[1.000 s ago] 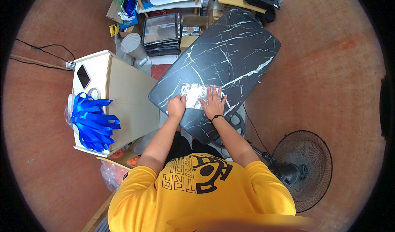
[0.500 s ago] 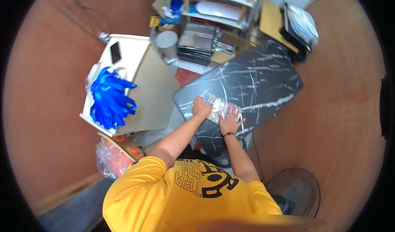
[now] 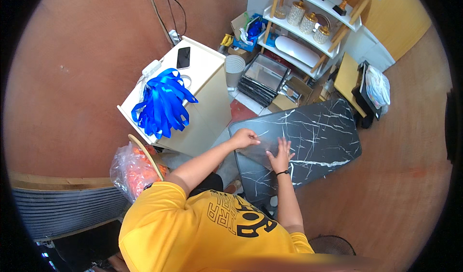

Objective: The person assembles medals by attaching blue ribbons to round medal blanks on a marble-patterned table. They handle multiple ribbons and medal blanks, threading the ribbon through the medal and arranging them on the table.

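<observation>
A black table with white marble veins (image 3: 323, 137) stands in front of me. On its near left part lies a clear plastic sheet or bag (image 3: 263, 147). My left hand (image 3: 245, 138) is closed on the left edge of that plastic. My right hand (image 3: 281, 155) lies flat on it with fingers spread, a dark band on the wrist. What is inside the plastic is too blurred to tell.
A cream cabinet (image 3: 193, 93) to the left carries blue ribbons (image 3: 163, 105) and a phone (image 3: 183, 57). A bag of orange items (image 3: 135, 170) sits by my left side. White shelves (image 3: 313, 26), stacked frames (image 3: 263, 79) and a white bin (image 3: 235, 69) stand behind. A fan base (image 3: 333, 245) lies at lower right.
The view has swung, so the table now lies further right and the cabinet is nearer the centre. My hands stay on the plastic; the white lump seen earlier between them no longer shows.
</observation>
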A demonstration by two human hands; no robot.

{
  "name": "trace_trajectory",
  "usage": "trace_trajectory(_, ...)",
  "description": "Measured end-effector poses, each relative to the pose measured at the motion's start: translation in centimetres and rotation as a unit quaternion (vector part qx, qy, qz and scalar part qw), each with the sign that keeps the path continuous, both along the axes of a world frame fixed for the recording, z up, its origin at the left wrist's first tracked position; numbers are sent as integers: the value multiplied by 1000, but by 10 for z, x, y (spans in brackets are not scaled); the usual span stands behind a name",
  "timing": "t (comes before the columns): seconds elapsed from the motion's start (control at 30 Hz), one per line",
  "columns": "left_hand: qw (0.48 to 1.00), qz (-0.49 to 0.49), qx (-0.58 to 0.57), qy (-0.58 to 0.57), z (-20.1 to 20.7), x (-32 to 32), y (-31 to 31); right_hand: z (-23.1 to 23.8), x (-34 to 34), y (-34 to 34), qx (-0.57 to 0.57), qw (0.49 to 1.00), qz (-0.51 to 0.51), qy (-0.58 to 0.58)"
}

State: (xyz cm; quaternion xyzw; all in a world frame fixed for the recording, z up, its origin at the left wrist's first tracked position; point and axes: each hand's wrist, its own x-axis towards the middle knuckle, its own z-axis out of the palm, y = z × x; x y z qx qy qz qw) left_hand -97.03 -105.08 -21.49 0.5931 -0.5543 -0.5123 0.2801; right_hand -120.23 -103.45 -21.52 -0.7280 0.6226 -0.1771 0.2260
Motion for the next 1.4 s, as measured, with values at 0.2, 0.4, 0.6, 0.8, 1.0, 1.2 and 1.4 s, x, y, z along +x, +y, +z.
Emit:
trace_trajectory(0.2,995,-71,-53,-35,82,117,-25,32,48,-58,112,965,137,-192)
trace_trajectory(0.4,894,290,-42,-340,122,273,-143,49,141,-124,15,955,34,-293)
trace_trajectory(0.6,811,395,129,-412,71,336,-199,48,242,-185,-6,949,31,-313)
trace_trajectory(0.8,819,384,49,-423,63,355,-199,35,308,-229,15,963,34,-265)
trace_trajectory(1.0,859,408,23,-307,103,359,-198,26,386,-248,-6,980,92,-174)
trace_trajectory(1.2,857,373,-15,-354,75,345,-200,22,432,-257,-39,982,168,-77)
trace_trajectory(1.4,838,371,-129,-379,86,294,-176,47,371,-215,-132,955,199,-173)
